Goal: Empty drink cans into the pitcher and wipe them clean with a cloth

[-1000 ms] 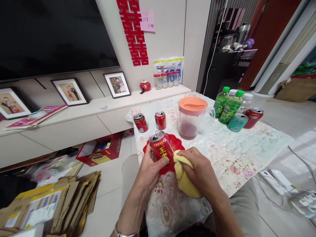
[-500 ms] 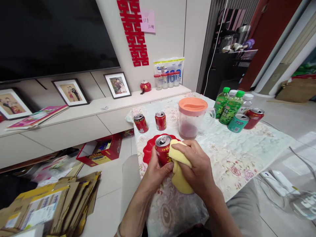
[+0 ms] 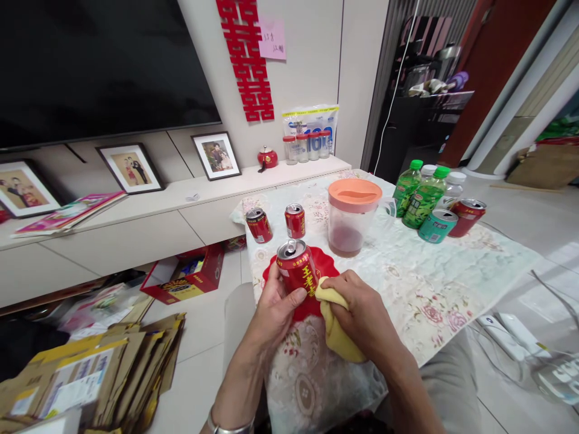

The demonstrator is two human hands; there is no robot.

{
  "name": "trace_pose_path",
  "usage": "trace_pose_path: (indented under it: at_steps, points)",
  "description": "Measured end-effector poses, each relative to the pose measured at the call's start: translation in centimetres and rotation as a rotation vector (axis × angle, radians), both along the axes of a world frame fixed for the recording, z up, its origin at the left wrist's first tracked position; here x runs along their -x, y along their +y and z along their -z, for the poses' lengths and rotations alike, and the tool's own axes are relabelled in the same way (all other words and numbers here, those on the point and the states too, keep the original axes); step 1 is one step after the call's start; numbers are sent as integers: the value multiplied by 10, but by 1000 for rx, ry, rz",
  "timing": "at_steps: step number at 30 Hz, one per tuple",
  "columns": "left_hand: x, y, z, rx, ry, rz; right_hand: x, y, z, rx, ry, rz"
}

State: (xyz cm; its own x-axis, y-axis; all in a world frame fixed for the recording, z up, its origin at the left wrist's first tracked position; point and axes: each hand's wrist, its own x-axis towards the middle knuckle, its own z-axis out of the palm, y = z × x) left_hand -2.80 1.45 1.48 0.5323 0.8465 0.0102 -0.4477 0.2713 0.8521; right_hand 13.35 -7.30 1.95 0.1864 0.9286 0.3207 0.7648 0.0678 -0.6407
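My left hand (image 3: 277, 304) is wrapped round a red drink can (image 3: 296, 270) with yellow lettering and an opened top, tilted slightly to the left. Bunched in my right hand (image 3: 357, 307) is a yellow cloth (image 3: 339, 331), whose upper edge meets the can's lower right side. Beneath the can lies a red scalloped plate (image 3: 326, 262), partly hidden by the can and my hands. Behind it stand two more red cans, one at the left (image 3: 259, 226) and one nearer the middle (image 3: 295, 221).
A clear pitcher (image 3: 346, 232) with an orange lid stands beyond my right hand. Green bottles (image 3: 420, 199), a teal can (image 3: 436, 226) and another red can (image 3: 468, 217) are grouped at the right. Flattened cardboard (image 3: 131, 374) lies on the floor at left.
The can has tilted and shifted slightly left, so its yellow lettering shows more. My right hand and the cloth have slid down and right along its side.
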Motion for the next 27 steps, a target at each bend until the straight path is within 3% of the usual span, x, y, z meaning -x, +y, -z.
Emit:
trace_pose_path:
  at_steps: [2, 5, 8, 11, 21, 27]
  points:
    - [0, 0, 6, -6, 30, -27, 1, 1, 2, -17, -1, 39]
    - [-2, -1, 12, -9, 77, -26, 3, 5, -1, -222, 53, 56]
    - [-4, -4, 12, -29, 103, 10, 7, 9, -12, -424, 101, 51]
    - [-6, -7, 8, -52, 110, 4, 10, 11, -22, -511, 115, 48]
    - [-2, -10, 3, 66, 39, -41, 6, 12, -7, -413, 94, -82]
    - [2, -3, -2, 85, -14, 5, -3, 4, -3, -216, 107, -81]
